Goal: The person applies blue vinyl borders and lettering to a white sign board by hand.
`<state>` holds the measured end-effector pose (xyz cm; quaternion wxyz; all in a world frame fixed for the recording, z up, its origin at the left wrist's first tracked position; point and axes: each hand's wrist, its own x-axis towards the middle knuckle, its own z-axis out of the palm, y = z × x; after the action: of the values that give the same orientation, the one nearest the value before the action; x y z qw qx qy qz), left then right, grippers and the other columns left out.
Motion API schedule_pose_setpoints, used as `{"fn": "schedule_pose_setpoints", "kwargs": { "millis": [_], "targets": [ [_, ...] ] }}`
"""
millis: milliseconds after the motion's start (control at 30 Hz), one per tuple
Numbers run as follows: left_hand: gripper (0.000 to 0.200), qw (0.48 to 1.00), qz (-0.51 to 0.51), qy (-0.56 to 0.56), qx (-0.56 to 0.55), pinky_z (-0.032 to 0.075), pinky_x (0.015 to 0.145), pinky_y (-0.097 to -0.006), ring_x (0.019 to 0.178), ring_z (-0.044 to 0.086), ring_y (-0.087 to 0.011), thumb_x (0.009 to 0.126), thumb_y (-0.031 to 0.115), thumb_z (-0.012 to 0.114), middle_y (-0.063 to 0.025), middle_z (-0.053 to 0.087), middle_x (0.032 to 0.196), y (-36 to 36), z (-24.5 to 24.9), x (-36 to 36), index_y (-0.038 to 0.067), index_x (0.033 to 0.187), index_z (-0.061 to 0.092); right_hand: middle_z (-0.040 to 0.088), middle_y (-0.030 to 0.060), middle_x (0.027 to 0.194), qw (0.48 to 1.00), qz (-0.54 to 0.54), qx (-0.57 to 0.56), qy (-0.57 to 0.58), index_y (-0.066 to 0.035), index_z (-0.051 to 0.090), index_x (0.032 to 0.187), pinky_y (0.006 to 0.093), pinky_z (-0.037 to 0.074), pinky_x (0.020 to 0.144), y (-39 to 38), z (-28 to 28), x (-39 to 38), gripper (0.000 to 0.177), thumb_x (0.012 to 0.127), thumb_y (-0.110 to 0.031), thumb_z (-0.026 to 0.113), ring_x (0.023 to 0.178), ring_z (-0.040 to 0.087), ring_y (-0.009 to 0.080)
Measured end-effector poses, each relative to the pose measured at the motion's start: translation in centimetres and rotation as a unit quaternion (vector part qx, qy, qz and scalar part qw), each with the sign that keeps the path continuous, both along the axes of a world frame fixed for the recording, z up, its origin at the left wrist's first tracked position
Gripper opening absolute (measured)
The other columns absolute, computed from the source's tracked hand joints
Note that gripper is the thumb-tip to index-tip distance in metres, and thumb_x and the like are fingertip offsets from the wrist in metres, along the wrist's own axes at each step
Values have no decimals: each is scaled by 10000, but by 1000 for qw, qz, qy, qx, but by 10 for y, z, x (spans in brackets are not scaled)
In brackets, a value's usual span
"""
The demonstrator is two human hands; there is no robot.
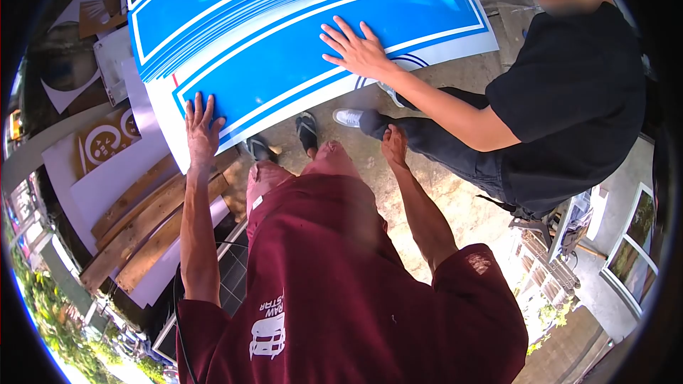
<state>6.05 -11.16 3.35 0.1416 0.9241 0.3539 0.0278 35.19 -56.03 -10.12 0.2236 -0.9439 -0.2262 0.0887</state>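
And here's the broad stack of blue, white-bordered sheets (284, 57), layered and fanned, hiding whatever bears it! Down below, the sunlit grey-brown concrete floor (409, 195) carries dark open sandals (306, 130) and a pale lace-up shoe (347, 117). Over left, long brown wooden planks (146, 231) lie across large white sheeting (107, 188)!

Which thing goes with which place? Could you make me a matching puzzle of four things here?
1. Left hand
2. Right hand
3. Co-worker's hand
4. Wooden planks

A. Off the blue sheet, in front of the wearer
B. On the sheet, nearer its middle
C. Beyond the left forearm, off the sheet
D. At the sheet's left end

Pairs: 1-D, 2-A, 3-B, 4-C
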Motion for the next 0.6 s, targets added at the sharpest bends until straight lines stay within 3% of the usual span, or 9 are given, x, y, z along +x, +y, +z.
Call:
{"fn": "schedule_pose_setpoints", "kwargs": {
  "millis": [367,467,600],
  "targets": [
    [610,1000,-2,-10,-3,173,1236,-541,1532,140,-366,974,493,556,-82,251,1649,-1,-1,-2,239,1518,444,619,267,1056,997,-41,-33,63,-12,663,1094,510,497,856,-11,-9,-9,260,899,-160,578,954,617,441],
    [608,1000,3,-4,-7,169,1237,-544,1531,140,-370,975,489,558,-82,246,1651,-1,2,-1,240,1518,443,671,243,978,996,-53,-52,41,-17,681,1070,485,524,840,-13,-15,-14,254,880,-139,565,930,644,425],
    [604,1000,6,5,-6,197,1230,-547,1526,152,-384,972,460,586,-84,254,1648,0,3,1,247,1518,443,683,235,982,996,-14,-77,49,-40,685,1026,489,518,869,-26,-39,-20,232,878,-163,555,957,642,430]
  ]
}}
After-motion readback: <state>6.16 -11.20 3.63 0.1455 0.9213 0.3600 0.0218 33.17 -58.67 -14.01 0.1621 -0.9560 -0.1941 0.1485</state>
